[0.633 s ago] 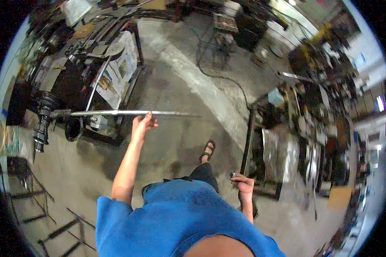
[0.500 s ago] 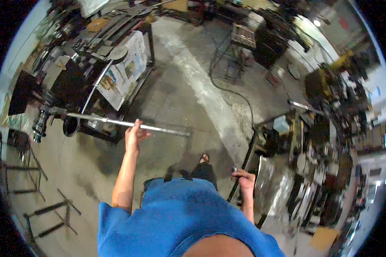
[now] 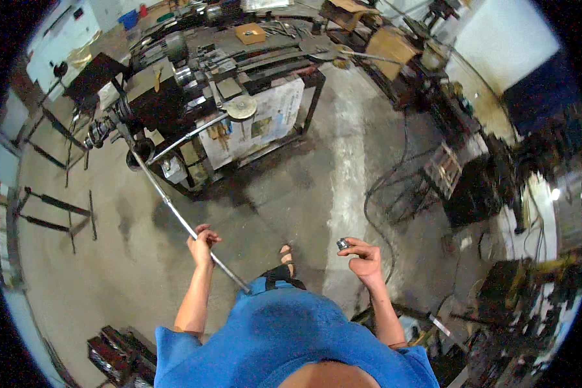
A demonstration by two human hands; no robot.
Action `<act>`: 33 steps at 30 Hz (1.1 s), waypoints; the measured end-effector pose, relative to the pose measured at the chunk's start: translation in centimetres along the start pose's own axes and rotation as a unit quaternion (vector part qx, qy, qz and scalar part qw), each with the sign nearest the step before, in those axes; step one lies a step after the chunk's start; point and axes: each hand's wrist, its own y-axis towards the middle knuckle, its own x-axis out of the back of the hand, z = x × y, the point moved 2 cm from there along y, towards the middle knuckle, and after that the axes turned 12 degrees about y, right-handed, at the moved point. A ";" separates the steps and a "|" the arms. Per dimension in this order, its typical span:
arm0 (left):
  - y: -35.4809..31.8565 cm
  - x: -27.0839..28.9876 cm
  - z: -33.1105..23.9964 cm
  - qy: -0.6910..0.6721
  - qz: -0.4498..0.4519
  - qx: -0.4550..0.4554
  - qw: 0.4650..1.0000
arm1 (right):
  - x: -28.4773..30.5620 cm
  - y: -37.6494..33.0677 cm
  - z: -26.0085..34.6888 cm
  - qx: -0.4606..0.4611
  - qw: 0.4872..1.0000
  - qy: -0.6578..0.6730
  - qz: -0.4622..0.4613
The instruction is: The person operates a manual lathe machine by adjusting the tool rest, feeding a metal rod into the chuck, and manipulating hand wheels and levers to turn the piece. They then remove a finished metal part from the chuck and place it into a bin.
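Observation:
My left hand (image 3: 202,246) is closed around a long, slim silver metal rod (image 3: 168,202) with a collar partway along. The rod slants from beside the machine at the far left to the front of my blue shirt. Out to the right, my right hand (image 3: 365,264) pinches a small, shiny, round metal piece (image 3: 342,244) between thumb and fingers; its exact kind is too small to tell. The two hands are well apart, both in front of my body.
A lathe-like machine (image 3: 223,81) stands ahead to the left, with a round disc (image 3: 241,107) on a metal arm. Black stands (image 3: 55,210) are at the left. A dark hose (image 3: 368,210) curves over the floor at the right, near a wire rack (image 3: 443,171).
My view has turned left toward the machine. The rod has swung from nearly level to slanting down toward my body. My right hand has moved farther out, bringing the small metal piece into clearer sight.

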 end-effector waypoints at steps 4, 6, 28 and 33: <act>-0.2 0.2 1.1 -0.027 -0.053 0.036 0.998 | -0.1 7.6 2.1 -0.020 0.998 -0.016 0.055; 0.1 0.1 1.6 -0.043 -0.057 0.058 0.996 | 0.3 11.7 2.2 0.002 0.993 -0.041 0.112; -1.1 -0.8 -1.1 0.359 -0.391 0.160 0.832 | -34.4 66.3 8.9 0.398 0.695 -0.343 0.492; -0.5 1.2 1.1 0.363 -0.391 0.265 0.803 | -39.3 68.1 7.7 0.289 0.653 -0.457 0.530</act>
